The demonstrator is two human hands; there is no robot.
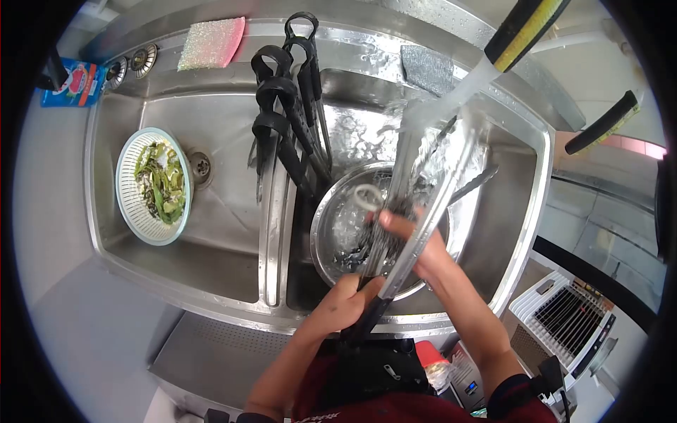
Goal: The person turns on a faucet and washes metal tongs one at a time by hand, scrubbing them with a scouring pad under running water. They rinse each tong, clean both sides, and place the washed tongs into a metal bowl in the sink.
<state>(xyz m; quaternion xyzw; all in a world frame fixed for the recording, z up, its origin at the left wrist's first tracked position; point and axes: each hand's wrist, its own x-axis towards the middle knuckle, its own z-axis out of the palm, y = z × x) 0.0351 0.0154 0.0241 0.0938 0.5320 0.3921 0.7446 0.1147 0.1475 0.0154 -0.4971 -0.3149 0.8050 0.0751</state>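
Note:
My left hand (342, 303) is closed round the black handle end of a pair of long metal tongs (438, 204), whose two arms spread apart up and to the right over the sink. My right hand (423, 247) is closed against one arm, pressing what looks like a dark wiry scourer (402, 206) on it; motion blurs this spot. A pale ring (367, 197) shows beside its fingertips. Beneath both hands stands a round metal bowl (319, 243) with water in it. Water (451, 99) streams from a black and yellow spout (525, 32) onto the tongs.
Several black-handled tools with ring ends (282, 92) lean on the sink divider (273, 261). The left basin holds a white basket (134, 211) with green scraps. A pink scrub pad (211, 44) and a grey pad (428, 68) lie along the back rim.

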